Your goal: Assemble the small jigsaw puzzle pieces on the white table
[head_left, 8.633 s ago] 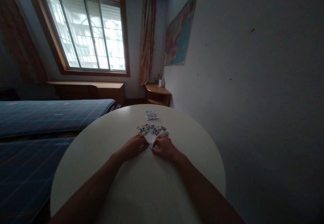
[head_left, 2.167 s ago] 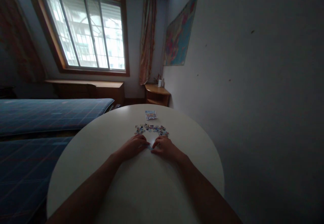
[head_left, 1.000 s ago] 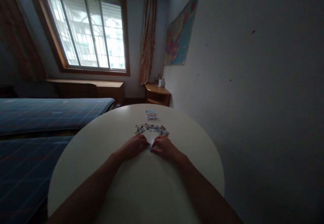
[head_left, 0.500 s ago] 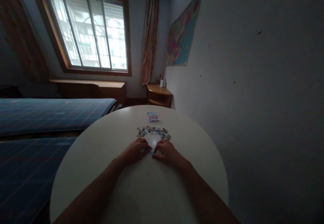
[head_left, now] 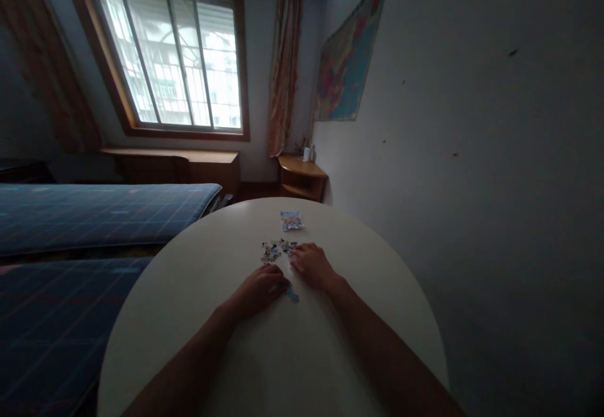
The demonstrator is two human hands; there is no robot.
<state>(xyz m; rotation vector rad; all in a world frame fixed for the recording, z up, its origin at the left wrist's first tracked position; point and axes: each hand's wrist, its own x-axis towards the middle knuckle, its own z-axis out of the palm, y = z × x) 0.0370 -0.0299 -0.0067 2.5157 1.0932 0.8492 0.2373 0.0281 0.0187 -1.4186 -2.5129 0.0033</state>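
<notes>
A small strip of joined light-blue jigsaw pieces (head_left: 292,293) lies on the round white table. My left hand (head_left: 265,286) has its thumb and fingers closed at the strip's upper left end. Farther up the table, my right hand (head_left: 311,263) reaches over the edge of a heap of loose jigsaw pieces (head_left: 272,251). Its fingers are spread and slightly bent, the tips among the pieces, and part of the heap is hidden beneath them. Beyond the heap lies a small picture card or packet (head_left: 291,221) with a colourful print.
The round table (head_left: 198,316) fills the space before me. Left of it are mattresses with a blue plaid cover (head_left: 94,216). A bare wall (head_left: 509,228) runs along the right. A small wooden corner shelf (head_left: 302,166) stands behind the table, with a window (head_left: 174,58) at the back left.
My right hand has left the blue strip and moved up to the loose pieces. My left hand stays by the strip, more of which now shows. The view has shifted slightly.
</notes>
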